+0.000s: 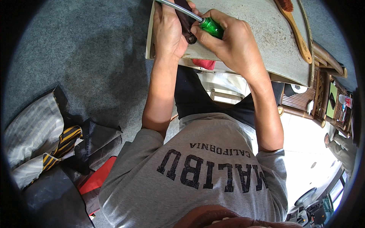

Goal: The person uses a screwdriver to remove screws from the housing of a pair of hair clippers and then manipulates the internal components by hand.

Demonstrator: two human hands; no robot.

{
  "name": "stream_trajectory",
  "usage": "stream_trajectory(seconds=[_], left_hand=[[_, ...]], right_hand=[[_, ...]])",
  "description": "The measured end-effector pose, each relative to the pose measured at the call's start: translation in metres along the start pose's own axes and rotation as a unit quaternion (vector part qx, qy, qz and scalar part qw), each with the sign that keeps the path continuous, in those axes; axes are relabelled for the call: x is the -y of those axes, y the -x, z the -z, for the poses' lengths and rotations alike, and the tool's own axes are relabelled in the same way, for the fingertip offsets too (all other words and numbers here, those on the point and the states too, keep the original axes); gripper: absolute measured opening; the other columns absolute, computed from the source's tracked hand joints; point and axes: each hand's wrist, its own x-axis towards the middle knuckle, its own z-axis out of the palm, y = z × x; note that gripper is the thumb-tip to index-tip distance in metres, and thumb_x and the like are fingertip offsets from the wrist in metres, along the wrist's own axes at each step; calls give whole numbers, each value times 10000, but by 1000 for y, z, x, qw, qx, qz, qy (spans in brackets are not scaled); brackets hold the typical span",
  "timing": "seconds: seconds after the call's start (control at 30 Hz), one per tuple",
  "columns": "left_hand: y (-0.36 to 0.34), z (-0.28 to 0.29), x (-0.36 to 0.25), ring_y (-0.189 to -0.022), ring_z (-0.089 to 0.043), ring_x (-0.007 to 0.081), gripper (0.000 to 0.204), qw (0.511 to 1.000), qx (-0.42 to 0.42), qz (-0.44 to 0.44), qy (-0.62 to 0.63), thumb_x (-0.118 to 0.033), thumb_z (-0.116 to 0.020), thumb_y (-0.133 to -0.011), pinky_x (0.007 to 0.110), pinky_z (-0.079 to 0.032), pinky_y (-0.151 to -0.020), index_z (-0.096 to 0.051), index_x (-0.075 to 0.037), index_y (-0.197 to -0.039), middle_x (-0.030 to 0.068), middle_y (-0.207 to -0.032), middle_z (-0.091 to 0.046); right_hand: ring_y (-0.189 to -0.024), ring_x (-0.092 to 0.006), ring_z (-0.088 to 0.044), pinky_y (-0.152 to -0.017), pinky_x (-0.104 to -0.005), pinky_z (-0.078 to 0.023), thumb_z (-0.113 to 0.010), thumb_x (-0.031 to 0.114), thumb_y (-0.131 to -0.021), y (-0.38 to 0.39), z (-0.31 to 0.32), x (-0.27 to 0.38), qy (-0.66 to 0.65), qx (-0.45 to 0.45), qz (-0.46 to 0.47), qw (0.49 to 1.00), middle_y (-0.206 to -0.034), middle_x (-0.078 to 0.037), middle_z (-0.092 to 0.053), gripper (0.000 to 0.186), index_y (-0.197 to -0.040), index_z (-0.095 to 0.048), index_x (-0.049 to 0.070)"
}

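Observation:
My left hand (168,32) is wrapped round a dark brown, leather-like piece (186,17) near the top of the view. A small dark round fitting shows at the near end of this piece. My right hand (237,41) grips the green, see-through handle of a screwdriver (211,28). The metal shaft slants up and left across the brown piece and over my left hand. Its tip is cut off or hidden at the upper edge. The right thumb rests close to the brown piece; I cannot tell whether it touches.
Both hands are over a worn, pale tabletop (262,32). A wooden-handled brush (298,34) with reddish bristles lies at its right. Red cloth (204,64) shows below the front edge. Sheets of fabric (42,125) lie on the left floor. Bamboo furniture (329,60) stands right.

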Motion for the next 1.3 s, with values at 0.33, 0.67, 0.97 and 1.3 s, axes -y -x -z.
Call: stream_trajectory(seconds=[0.33,0.67,0.97,1.3], left_hand=[[3,-7,-4,-591,-600,139,511,997,-37,-10,-67,-590,-553,-1071,273,-488,-514,-619,-111,-905,22,-720,-609],[0,-11,-2,-604,-592,125,464,994,-52,-39,-83,-570,-553,-1080,269,-481,-540,-620,-137,-925,15,-725,-608],[2,-10,-3,-578,-586,120,471,995,-51,-36,-77,-586,-556,-1072,261,-469,-516,-623,-143,-928,7,-714,-606],[6,-11,-6,-555,-572,117,516,992,-57,-25,-107,-596,-522,-1082,260,-442,-465,-618,-116,-919,9,-705,-596]], right_hand=[[-654,-81,-487,-596,-296,-430,-789,253,-986,-3,6,3,-57,51,-47,996,-686,-53,-579,271,-983,-707,-5],[-612,-87,-406,-544,-308,-352,-786,299,-992,-2,7,4,-31,44,-65,996,-645,-10,-468,310,-962,-701,2],[-600,-83,-441,-541,-298,-360,-782,287,-994,0,3,0,-45,34,-52,997,-645,-7,-505,289,-955,-708,11],[-618,-105,-488,-568,-319,-401,-780,259,-991,-2,5,-1,-49,45,-35,997,-660,-38,-558,271,-942,-701,5]])
